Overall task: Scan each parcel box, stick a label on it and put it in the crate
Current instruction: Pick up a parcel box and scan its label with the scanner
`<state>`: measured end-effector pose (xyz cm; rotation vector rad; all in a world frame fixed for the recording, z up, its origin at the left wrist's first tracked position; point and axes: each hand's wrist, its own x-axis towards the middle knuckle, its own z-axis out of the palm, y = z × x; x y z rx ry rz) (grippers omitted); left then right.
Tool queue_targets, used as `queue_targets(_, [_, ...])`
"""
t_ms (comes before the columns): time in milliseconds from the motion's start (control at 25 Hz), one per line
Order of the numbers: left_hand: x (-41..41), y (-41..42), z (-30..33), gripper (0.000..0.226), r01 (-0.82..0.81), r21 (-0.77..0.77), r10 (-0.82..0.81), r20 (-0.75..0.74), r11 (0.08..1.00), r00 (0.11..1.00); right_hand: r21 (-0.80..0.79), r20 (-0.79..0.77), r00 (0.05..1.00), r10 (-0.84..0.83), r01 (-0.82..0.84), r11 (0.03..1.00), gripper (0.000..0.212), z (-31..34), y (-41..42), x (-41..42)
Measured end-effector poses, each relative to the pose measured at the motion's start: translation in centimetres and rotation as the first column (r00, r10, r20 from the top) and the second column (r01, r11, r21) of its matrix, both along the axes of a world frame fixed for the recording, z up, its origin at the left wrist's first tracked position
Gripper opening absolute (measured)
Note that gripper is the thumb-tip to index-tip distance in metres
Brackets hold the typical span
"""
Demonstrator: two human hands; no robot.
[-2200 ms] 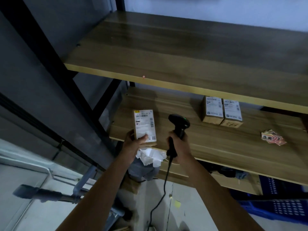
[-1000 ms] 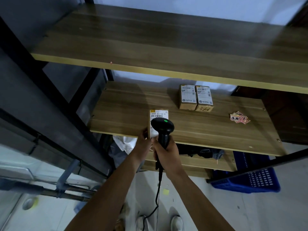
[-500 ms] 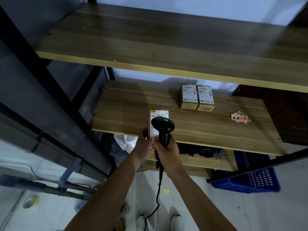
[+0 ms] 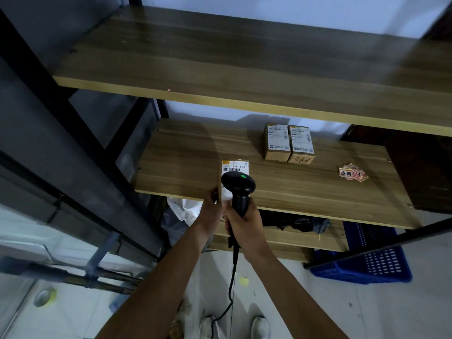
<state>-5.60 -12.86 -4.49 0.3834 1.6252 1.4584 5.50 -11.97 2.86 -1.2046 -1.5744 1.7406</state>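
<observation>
Head view: left hand [image 4: 212, 208] grips one parcel box [image 4: 234, 168], right hand [image 4: 244, 222] grips one scanner [image 4: 238, 185]; two boxes [image 4: 288, 143] farther right, one crate [image 4: 367, 260].

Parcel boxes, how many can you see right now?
3. One parcel box is in the left hand, partly behind the scanner. Two boxes sit side by side, touching, on the middle shelf.
</observation>
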Motion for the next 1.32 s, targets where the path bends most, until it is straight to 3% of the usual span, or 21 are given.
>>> queue_targets(120, [-0.1, -0.1, 0.3, 0.068, 0.002, 0.011, -0.002, 0.01, 1.0, 1.0, -0.016, -0.012, 1.0, 0.004, -0.004, 1.0, 0.018, 0.1, -0.1, 0.0])
queue_targets(240, [-0.6, -0.4, 0.3, 0.042, -0.058, 0.028, 0.055, 0.105, 0.998, 0.993, -0.123, -0.065, 0.998, 0.006, -0.014, 0.992, 0.027, 0.8, 0.5, -0.1])
queue_targets(360, [-2.9, -2.2, 0.1, 0.059, -0.128, 0.01, 0.124, 0.166, 0.992, 0.978, -0.24, -0.127, 0.992, -0.011, -0.02, 0.971, 0.041, 1.5, 2.5, -1.5])
queue_targets(440, [-4.8, -3.8, -0.6, 0.068, -0.197, 0.003, 0.193, 0.167, 0.98, 0.967, -0.297, -0.123, 0.992, -0.037, -0.001, 0.955, 0.039, 1.7, 4.4, -3.6])
queue_targets(560, [-7.3, -6.2, -0.9, 0.068, -0.307, -0.044, 0.31, 0.122, 0.951, 0.943, -0.379, -0.112, 0.99, -0.083, 0.034, 0.925, 0.028, 0.2, 7.5, -8.6])
queue_targets(680, [-8.3, -7.9, 0.1, 0.044, -0.36, -0.013, 0.359, 0.138, 0.933, 0.923, -0.321, -0.005, 0.999, -0.042, 0.038, 0.946, 0.022, -2.8, 10.2, -13.5])
queue_targets(760, [-9.0, -8.5, 0.5, 0.037, -0.364, 0.031, 0.354, 0.172, 0.931, 0.919, -0.373, -0.001, 1.0, -0.013, 0.012, 0.928, 0.027, -4.6, 11.1, -16.1])
queue_targets(840, [-9.6, -9.0, 0.6, 0.037, -0.35, 0.072, 0.334, 0.174, 0.934, 0.926, -0.4, 0.024, 1.0, 0.008, 0.002, 0.917, 0.032, -6.8, 11.7, -18.3])
queue_targets(920, [-10.3, -9.8, 0.6, 0.051, -0.34, 0.061, 0.327, 0.168, 0.938, 0.93, -0.405, 0.059, 0.998, 0.016, 0.009, 0.914, 0.04, -9.0, 11.8, -20.5])
queue_targets(1120, [-10.4, -10.0, 0.6, 0.049, -0.315, 0.087, 0.292, 0.203, 0.945, 0.934, -0.3, 0.109, 0.993, 0.038, -0.003, 0.954, 0.039, -10.4, 11.5, -21.6])
queue_targets(1240, [-10.4, -9.7, 0.7, 0.063, -0.301, 0.086, 0.279, 0.201, 0.95, 0.939, -0.014, 0.394, 0.91, 0.128, -0.133, 0.991, 0.04, -12.1, 12.5, -21.0])
queue_targets(1320, [-10.3, -9.3, 0.5, 0.071, -0.306, 0.063, 0.287, 0.212, 0.95, 0.934, 0.076, 0.5, 0.856, 0.13, -0.193, 0.978, 0.045, -12.7, 13.2, -20.8])
